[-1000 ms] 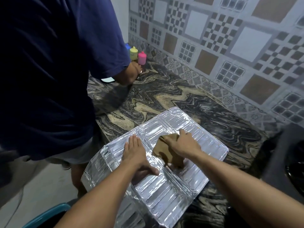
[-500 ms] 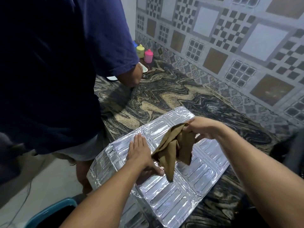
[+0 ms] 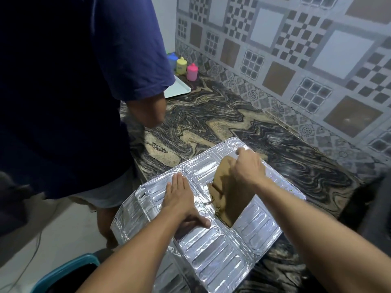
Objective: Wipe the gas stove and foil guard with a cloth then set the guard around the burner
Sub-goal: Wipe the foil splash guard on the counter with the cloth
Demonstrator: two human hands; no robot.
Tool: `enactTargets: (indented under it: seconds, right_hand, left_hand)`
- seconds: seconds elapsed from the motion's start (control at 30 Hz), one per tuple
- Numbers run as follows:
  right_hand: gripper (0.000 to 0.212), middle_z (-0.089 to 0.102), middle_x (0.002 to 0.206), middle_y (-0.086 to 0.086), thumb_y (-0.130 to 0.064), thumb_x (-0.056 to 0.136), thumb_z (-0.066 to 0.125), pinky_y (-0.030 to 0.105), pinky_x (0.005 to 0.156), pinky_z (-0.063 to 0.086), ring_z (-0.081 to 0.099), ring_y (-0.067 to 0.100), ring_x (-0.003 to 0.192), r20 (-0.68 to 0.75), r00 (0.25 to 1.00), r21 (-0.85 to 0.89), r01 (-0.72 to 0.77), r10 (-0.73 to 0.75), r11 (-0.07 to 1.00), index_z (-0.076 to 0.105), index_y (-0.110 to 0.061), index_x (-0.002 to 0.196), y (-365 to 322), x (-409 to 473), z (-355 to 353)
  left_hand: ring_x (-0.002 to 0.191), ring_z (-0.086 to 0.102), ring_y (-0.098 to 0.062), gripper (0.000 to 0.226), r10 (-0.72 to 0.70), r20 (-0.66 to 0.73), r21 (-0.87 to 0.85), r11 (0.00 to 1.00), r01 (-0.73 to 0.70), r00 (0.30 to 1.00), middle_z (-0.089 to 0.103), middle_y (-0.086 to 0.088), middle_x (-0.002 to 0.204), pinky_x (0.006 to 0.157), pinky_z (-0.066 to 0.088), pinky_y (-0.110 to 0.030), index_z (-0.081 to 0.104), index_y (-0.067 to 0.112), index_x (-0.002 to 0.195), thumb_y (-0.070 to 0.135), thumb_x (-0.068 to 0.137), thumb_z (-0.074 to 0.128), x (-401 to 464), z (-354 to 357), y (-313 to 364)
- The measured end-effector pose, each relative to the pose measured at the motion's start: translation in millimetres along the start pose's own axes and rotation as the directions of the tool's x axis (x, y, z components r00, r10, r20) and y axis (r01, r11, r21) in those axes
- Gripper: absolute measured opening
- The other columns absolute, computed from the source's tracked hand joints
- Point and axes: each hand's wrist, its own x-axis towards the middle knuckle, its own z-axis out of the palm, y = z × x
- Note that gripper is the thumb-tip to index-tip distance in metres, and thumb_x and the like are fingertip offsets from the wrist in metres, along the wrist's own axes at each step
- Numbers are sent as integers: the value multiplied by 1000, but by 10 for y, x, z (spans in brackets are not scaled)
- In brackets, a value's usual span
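Foil guard (image 3: 213,252): flat on the marbled table (image 3: 211,115), near edge hanging past the table's front, left panel folded down.
Cloth (image 3: 229,195): brown, hanging from the right hand, lower part draped on the guard's middle.
Right hand (image 3: 248,168): fingers curled, pinching the cloth's top above the guard's far corner.
Left hand (image 3: 179,197): flat, fingers straight, pressing the guard just left of the cloth.
Second person (image 3: 63,92): dark blue shirt, standing left at the table.
Small bottles (image 3: 186,67): blue, yellow, pink, against the tiled wall (image 3: 296,49), beside a pale tray (image 3: 176,89).
Teal bin (image 3: 63,273): on the floor, lower left.
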Motion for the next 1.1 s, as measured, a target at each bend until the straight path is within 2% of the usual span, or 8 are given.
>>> enactTargets:
  seconds: [0.13, 0.23, 0.37, 0.57, 0.67, 0.73, 0.93, 1.1]
  right_hand:
    - [90, 23, 156, 15, -75, 83, 36, 53, 113, 23, 20, 35, 142, 358, 933, -152, 75, -15, 986, 33, -10, 146, 117, -239, 401]
    - [72, 38, 149, 14, -69, 87, 35, 50, 107, 33, 32, 33, 137, 172, 985, -66, 27, -15, 997, 57, -13, 128, 154, -344, 490]
    - [23, 64, 88, 10, -31, 85, 52, 36, 75, 49, 61, 33, 90, 59, 998, -99, 37, -31, 994, 66, -12, 83, 150, -434, 433]
    - [16, 63, 85, 7, -14, 94, 51, 28, 68, 42, 58, 24, 85, 336, 923, 119, 158, -189, 980, 61, -16, 82, 123, -178, -356]
    - [14, 64, 86, 1, -25, 96, 56, 26, 67, 42, 56, 15, 81, 506, 828, 155, 187, -241, 970, 67, -18, 95, 95, -98, -624]
    - [23, 67, 104, 6, -33, 96, 55, 28, 76, 44, 60, 21, 96, 453, 869, 124, 161, -200, 979, 65, -18, 110, 117, -38, -507]
    - [67, 19, 158, 14, -60, 94, 27, 47, 116, 25, 23, 34, 143, 345, 921, -100, 229, -182, 968, 15, -29, 152, 374, -238, 179]
    - [63, -24, 157, -4, -69, 89, 4, 49, 119, -3, -14, 26, 147, 309, 886, -67, 383, -346, 921, -15, -51, 145, 498, -565, 527]
  left_hand:
    - [142, -29, -34, 164, -2, -1, -4, 1000, 2, 1000, -32, -20, 153, 119, -10, -46, -23, -1, 147, 82, 41, 72, -4, 11, 4]
    - [142, -29, -34, 164, 0, -7, 2, 1000, 0, 1000, -32, -20, 152, 120, -9, -46, -22, -1, 147, 83, 41, 71, 1, 14, -3]
    - [142, -29, -34, 165, 3, -9, -3, 1000, -3, 1000, -33, -20, 152, 119, -11, -45, -22, -1, 147, 82, 40, 71, -11, 17, -7]
    - [141, -28, -35, 164, 1, -3, -9, 1000, -1, 1000, -32, -21, 152, 117, -13, -44, -23, 0, 147, 83, 41, 71, -5, 11, -1]
    - [141, -29, -35, 164, -3, -1, -25, 1000, 3, 1000, -33, -20, 152, 117, -14, -44, -23, 0, 147, 81, 41, 72, -17, 11, -3]
    - [142, -28, -35, 164, 1, -5, -8, 1000, -1, 1000, -31, -21, 153, 119, -12, -46, -22, -1, 147, 82, 41, 71, -19, 2, -2]
    - [142, -28, -35, 164, 2, -3, 7, 1000, -2, 1000, -31, -20, 153, 120, -9, -46, -22, -1, 147, 83, 41, 71, -28, -23, 11]
    - [142, -29, -34, 164, -6, 3, 2, 1000, 6, 1000, -32, -20, 153, 120, -9, -46, -23, 0, 147, 83, 41, 70, -22, -8, 11]
